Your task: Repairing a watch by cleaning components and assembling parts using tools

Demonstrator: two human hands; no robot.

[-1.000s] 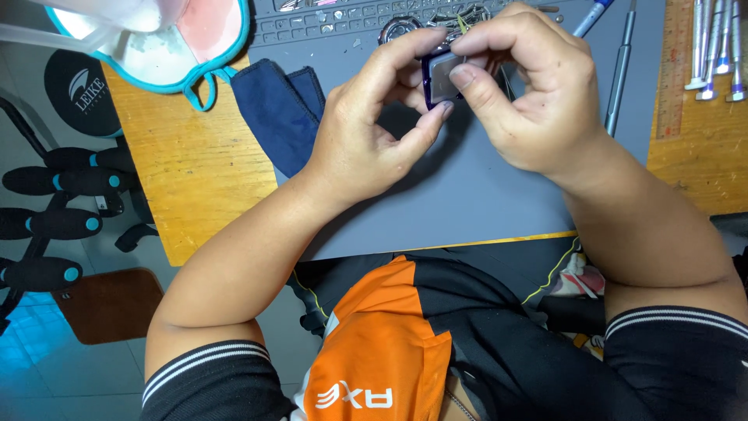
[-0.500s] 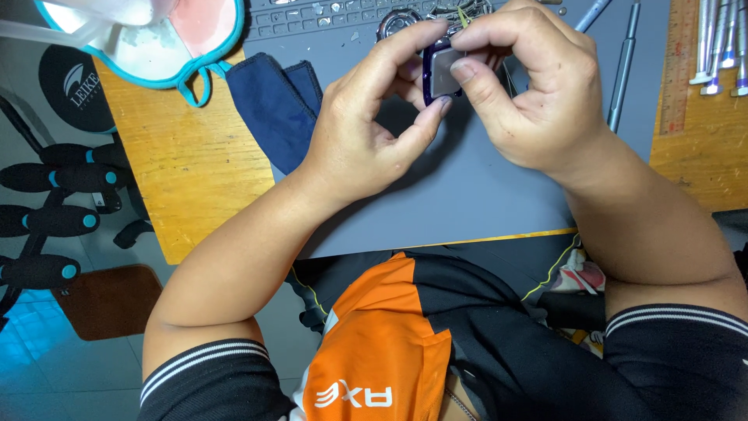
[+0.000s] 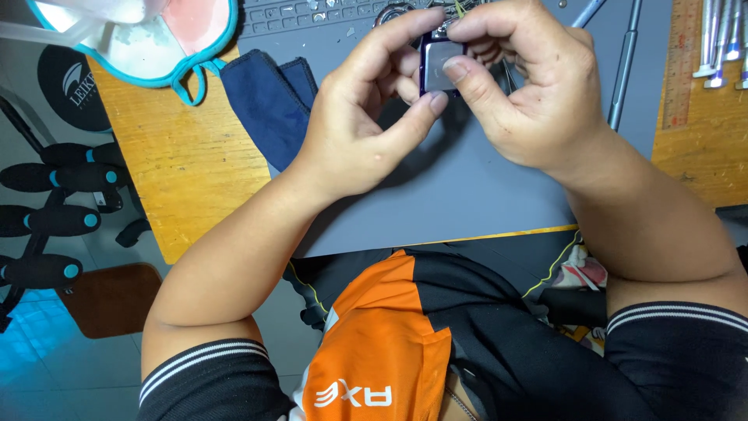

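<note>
Grey rubber work mat (image 3: 467,187) covers a wooden bench (image 3: 187,164), with a folded dark blue cloth (image 3: 265,101) at its left edge. Above the mat, the left hand (image 3: 366,125) and right hand (image 3: 522,86) both pinch 1 small dark-framed rectangular device with a grey face (image 3: 441,64) between thumbs and fingertips. 2 slim grey metal tools (image 3: 623,70) lie just right.

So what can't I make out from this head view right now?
- Small dark-framed part: fingers of the left hand and right hand cover its edges; its kind is unclear.
- Keyboard: cut off by the top edge.
- Metal tools: cut off at the top right; tips unseen.
- Teal-rimmed object: top cut off.
</note>
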